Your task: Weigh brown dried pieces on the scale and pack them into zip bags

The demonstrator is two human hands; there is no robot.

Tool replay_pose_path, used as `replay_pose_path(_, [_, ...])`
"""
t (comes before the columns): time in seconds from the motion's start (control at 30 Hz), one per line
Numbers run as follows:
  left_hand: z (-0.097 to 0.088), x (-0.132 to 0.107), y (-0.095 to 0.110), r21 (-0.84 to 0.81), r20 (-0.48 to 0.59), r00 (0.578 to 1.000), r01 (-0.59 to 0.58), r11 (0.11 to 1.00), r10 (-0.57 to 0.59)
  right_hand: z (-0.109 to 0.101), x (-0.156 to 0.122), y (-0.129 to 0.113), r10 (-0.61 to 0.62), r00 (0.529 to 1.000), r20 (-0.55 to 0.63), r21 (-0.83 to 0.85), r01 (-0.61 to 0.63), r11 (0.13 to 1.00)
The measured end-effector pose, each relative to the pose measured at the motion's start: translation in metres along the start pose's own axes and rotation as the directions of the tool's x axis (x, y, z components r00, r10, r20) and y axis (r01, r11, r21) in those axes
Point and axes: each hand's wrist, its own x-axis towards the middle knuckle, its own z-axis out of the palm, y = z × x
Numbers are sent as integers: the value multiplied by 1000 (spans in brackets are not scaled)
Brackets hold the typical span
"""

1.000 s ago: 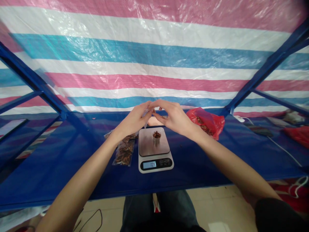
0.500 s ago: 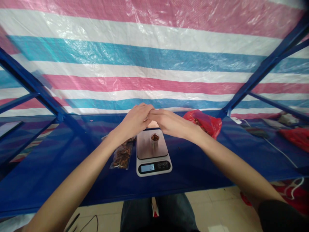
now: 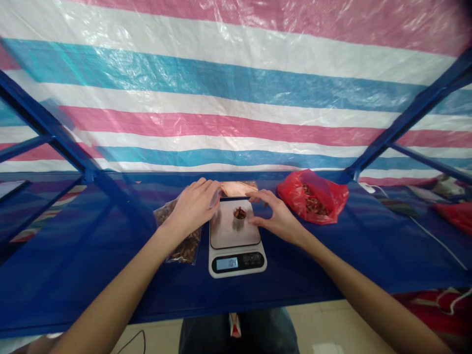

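A white kitchen scale (image 3: pixel 238 264) with a steel plate stands on the blue shelf, its display reading about 10.4. On the plate sits a small clear cup (image 3: pixel 239 219) filled with brown dried pieces. My left hand (image 3: pixel 197 204) is at the plate's left edge, fingers closed on what looks like a small clear plastic bag (image 3: pixel 214 197); the palm hides most of it. To the right of the cup, my right hand (image 3: pixel 276 214) has thumb and fingers apart, holding nothing. Filled clear bags (image 3: pixel 186 248) of brown pieces lie beneath and beside my left forearm.
An open red plastic bag (image 3: pixel 313 199) of brown pieces stands right of the scale. Behind the scale lies a flat tan rectangular item (image 3: pixel 239 188). Blue metal posts (image 3: pixel 383 137) frame both sides, with a striped tarp (image 3: pixel 236 83) behind. A white cable (image 3: pixel 438 243) runs along the right.
My hands were together above the back of the scale. They have separated and come down to either side of the cup, the right one opening.
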Motion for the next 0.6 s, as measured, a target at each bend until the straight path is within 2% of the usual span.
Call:
replay_pose_path(0.13, [11, -3, 3, 100, -4, 1000, -18, 995, 19, 14, 0, 1, 37, 998, 52, -101, -31, 994])
replay_pose_path(0.33, [20, -4, 10, 121, -16, 1000, 2, 993, 0, 24, -1, -4, -17, 998, 56, -104, 22, 994])
replay_pose_path(0.43, [25, -6, 17, 92, -3, 1000, 9, 996, -9, 23, -6, -5, -30, 999, 18, -49, 31, 998])
replay_pose_path(0.6, [28, -6, 24, 19, 11, 999, 37, 999, -37, 22, -7, -12, 86, 996, 9, 114, -87, 990])
